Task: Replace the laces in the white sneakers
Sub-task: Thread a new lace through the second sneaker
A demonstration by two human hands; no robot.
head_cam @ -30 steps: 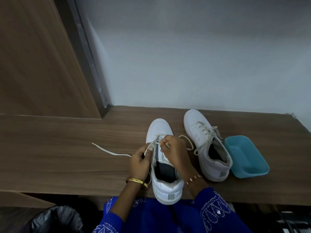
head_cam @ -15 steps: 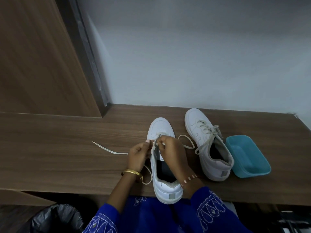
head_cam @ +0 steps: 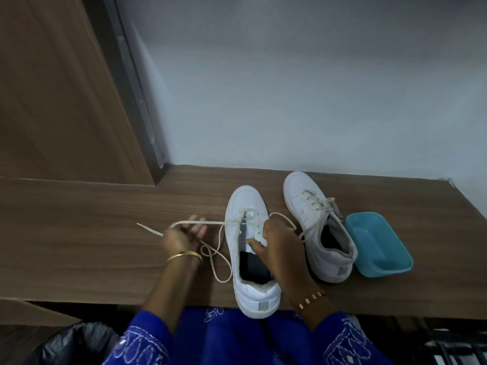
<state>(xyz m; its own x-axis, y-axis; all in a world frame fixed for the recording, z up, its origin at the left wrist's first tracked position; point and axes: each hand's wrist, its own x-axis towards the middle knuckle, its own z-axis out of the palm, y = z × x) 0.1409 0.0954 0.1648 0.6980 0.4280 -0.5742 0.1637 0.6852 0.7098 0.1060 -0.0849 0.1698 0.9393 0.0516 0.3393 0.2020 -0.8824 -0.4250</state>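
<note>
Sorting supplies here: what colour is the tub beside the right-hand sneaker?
Teal blue; the tub shows plainly in the head view.

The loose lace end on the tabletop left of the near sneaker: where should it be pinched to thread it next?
Pinch the lace just behind its stiff tip, coming from above: it lies flat on the table beyond the left hand, clear of the near sneaker that the right hand steadies.

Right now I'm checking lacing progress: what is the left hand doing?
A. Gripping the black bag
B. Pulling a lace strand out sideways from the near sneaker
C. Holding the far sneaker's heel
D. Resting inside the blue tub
B: the left hand holds a lace drawn taut leftward from the near sneaker, which the right hand steadies.
</note>
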